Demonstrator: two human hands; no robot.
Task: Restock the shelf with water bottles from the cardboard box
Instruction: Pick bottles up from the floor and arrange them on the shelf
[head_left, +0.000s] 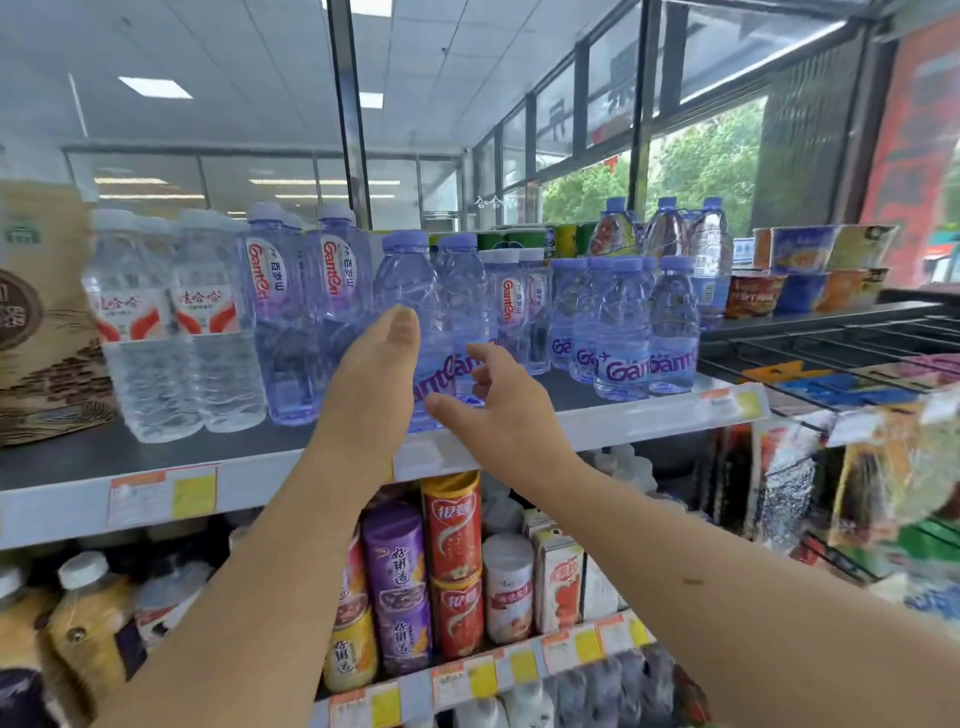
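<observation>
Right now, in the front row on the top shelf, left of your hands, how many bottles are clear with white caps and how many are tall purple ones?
Clear bottles with white caps: 2
Tall purple bottles with red labels: 2
Total: 4

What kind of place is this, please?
Most likely a small grocery or convenience store: rows of water bottles stand on a shelf with price tags on its edge, and canned drinks stand on the shelf below.
</observation>
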